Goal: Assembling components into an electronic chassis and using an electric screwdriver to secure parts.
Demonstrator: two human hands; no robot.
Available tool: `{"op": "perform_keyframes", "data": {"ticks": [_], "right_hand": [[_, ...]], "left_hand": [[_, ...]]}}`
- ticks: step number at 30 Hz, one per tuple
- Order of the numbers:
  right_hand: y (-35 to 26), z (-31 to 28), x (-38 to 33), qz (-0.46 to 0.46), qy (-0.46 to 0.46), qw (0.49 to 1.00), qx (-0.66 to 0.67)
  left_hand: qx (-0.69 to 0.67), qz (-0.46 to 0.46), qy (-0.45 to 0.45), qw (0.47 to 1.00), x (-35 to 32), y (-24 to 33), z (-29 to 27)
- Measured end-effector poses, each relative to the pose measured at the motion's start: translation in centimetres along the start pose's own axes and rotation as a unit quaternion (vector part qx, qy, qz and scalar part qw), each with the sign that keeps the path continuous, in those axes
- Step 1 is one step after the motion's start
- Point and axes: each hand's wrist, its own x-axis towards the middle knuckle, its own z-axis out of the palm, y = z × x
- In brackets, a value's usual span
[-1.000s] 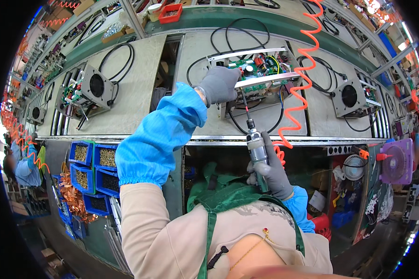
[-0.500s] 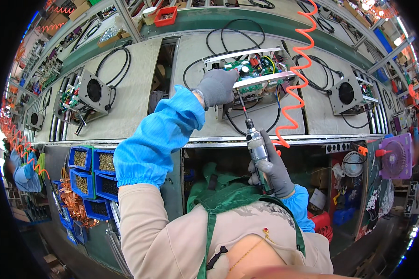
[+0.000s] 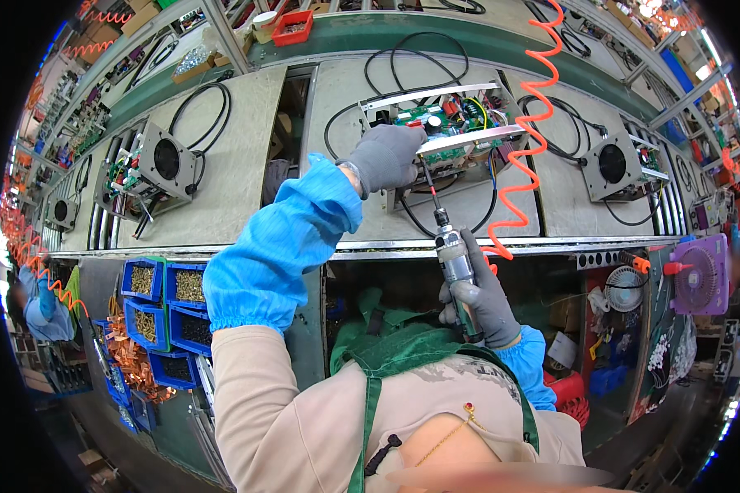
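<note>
My right hand (image 3: 487,302), in a grey glove, is wrapped round a silver and dark green power screwdriver (image 3: 454,256). Its long bit points up and away, the tip ending at the near left part of an open-frame electrical unit (image 3: 444,135). Around a green circuit board (image 3: 448,146) with wires, the unit has bare metal rails. At that same corner, just above the bit's tip, is my grey-gloved left hand (image 3: 385,158). Its fingers are bent and pressed together; the fingertips and whatever they pinch are hidden.
A coiled orange air hose (image 3: 534,168) hangs just right of the unit. Similar fan-fitted units stand on the bench at left (image 3: 152,168) and right (image 3: 621,168). Blue bins (image 3: 171,329) of small fasteners sit at lower left. A purple fan (image 3: 699,275) is at far right.
</note>
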Motion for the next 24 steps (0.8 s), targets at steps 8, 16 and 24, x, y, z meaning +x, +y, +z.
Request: {"op": "perform_keyframes", "data": {"ticks": [8, 16, 24], "right_hand": [[0.2, -0.2, 0.1, 0.002, 0.01, 1.0, -0.016], [0.9, -3.3, -0.7, 0.001, -0.034, 0.999, 0.009], [1.9, -8.5, -3.4, -0.045, -0.053, 0.9, -0.429]], "left_hand": [[-0.009, 0.015, 0.039, 0.999, -0.1, -0.3, 0.7], [0.167, 0.177, 0.246, 0.938, -3.7, 4.8, 4.2], [-0.083, 0.194, -0.041, 0.977, -7.1, 12.9, 12.6]]}}
